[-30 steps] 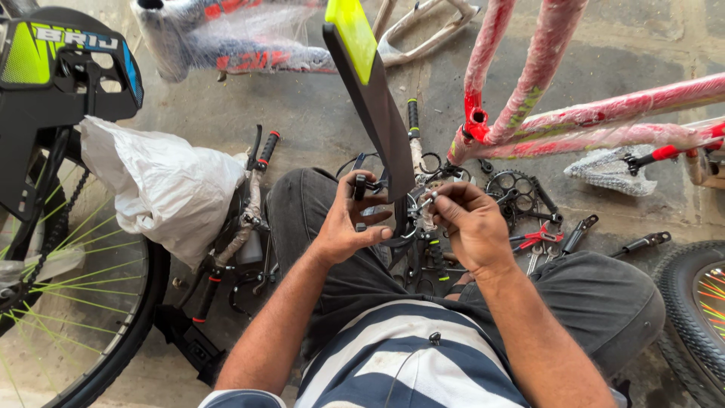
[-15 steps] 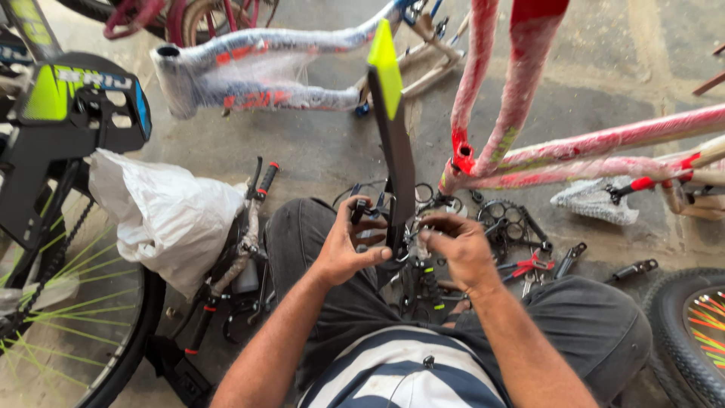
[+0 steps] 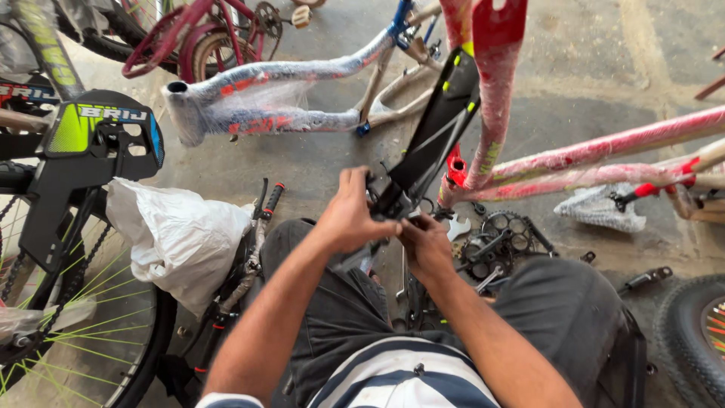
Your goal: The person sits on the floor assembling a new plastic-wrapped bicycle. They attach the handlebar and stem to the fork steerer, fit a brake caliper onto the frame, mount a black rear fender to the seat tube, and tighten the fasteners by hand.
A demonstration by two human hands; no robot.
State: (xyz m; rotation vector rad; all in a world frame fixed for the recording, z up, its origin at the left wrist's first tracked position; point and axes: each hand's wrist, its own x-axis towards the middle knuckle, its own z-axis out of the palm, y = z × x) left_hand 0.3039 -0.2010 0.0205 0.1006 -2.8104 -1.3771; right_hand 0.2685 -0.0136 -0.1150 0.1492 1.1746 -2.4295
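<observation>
Frame centre: left hand [image 3: 353, 215] and right hand [image 3: 424, 243] clenched round base of black mudguard [image 3: 430, 143], seemingly light, stiff, slightly springy; best gripped low.

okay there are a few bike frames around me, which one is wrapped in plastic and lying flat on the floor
The blue and white frame lying on the concrete ahead, beyond your hands. The pink and red wrapped frame on the right is raised off the floor instead.

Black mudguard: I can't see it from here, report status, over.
Left hand and right hand both grip the black mudguard at its lower end. Pink wrapped frame close beside it.
</observation>
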